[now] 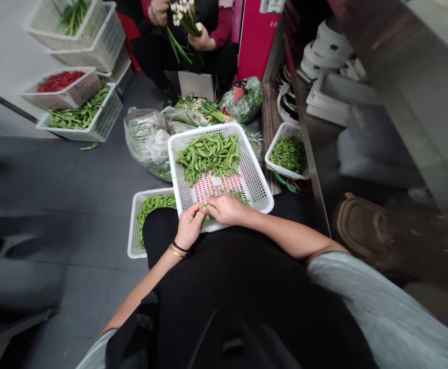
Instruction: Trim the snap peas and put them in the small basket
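Observation:
On my lap rests a white plastic basket (pixel 260 189) with a heap of green pea pods (pixel 210 154) toward its far side. Smaller green scraps (pixel 241 196) lie near its front wall. At the near edge, my left hand (pixel 190 225) is closed, thumb and fingertips pinching a small green pea pod (pixel 205 207). My right hand (pixel 227 209) meets it there, its fingers also closed on the pod. Most of that pod is hidden by my fingers. Beside my left knee, a second white basket (pixel 132 241) holds more pea pods (pixel 153 204).
Bagged greens (pixel 147 136) lie beyond the basket. Opposite, a co-worker's hand (pixel 203 40) holds a white-ended green bunch. Stacked crates (pixel 108 46) stand at the far left, with red peppers (pixel 60 81) in one. A basket of leaves (pixel 289 154) sits beside the metal shelf (pixel 312 169).

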A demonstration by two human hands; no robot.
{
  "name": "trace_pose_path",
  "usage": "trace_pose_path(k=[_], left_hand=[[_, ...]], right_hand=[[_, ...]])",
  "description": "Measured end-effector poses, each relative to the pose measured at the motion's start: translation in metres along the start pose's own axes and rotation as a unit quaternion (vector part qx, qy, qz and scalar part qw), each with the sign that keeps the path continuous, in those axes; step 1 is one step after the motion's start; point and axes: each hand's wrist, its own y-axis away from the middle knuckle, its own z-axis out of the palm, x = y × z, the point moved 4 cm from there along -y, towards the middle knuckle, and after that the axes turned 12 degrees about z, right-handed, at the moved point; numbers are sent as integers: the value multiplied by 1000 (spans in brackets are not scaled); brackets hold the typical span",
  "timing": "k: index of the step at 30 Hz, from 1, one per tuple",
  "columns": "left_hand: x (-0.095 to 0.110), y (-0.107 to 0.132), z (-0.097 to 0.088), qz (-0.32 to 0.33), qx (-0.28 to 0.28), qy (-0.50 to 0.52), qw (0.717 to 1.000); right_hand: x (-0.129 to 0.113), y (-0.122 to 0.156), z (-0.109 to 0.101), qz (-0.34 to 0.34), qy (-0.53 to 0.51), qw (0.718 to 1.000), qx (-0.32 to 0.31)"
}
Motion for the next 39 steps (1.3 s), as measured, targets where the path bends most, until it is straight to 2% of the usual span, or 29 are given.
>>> trace_pose_path(k=[2, 4, 5, 7, 9, 10, 13, 16, 19, 22, 23, 25, 28, 30, 34, 36, 39], left_hand=[[-4, -5, -13, -3, 101, 31, 994], [-9, -13, -33, -8, 186, 93, 978], [-12, -17, -43, -13, 209, 133, 969], [-16, -25, -53, -43, 176, 227, 957], [-18, -30, -51, -82, 106, 321, 937], [-18, -31, -46, -101, 75, 360, 924], [-21, -29, -28, -140, 26, 423, 895], [-27, -26, -18, -167, 23, 419, 892], [-34, -24, -18, -179, 31, 369, 911], [-40, -23, -16, -180, 43, 285, 940], [-42, -24, -14, -174, 51, 249, 951], [-42, -24, -9, -141, 65, 172, 973], [-34, -24, -5, -68, 54, 104, 991], [-28, -20, -5, -62, 30, 126, 990], [-15, -6, -8, -124, -50, 227, 965], [-9, -1, -6, -136, -87, 253, 954], [-6, 3, 0, -145, -85, 288, 943]], right_hand=[[5, -4, 6, 8, 1, 1000, -29], [18, -12, 13, -16, 14, 994, -111], [30, -19, 17, -17, 24, 987, -159], [62, -40, 24, 38, 45, 973, -225], [101, -72, 20, 191, 76, 969, -134], [114, -87, 22, 219, 83, 965, -115], [135, -122, 33, 258, 83, 958, -92], [139, -133, 41, 275, 69, 954, -94], [135, -118, 41, 285, 49, 952, -102], [109, -82, 38, 249, 13, 961, -118], [95, -68, 38, 223, 2, 968, -118], [60, -42, 34, 115, -4, 991, -65], [19, -12, 29, -12, -7, 1000, -26], [9, -4, 20, -59, -71, 995, -25], [16, -5, -6, -83, -218, 972, 36], [14, -3, -13, -118, -221, 967, 43], [2, 4, -11, -123, -131, 982, 64]])
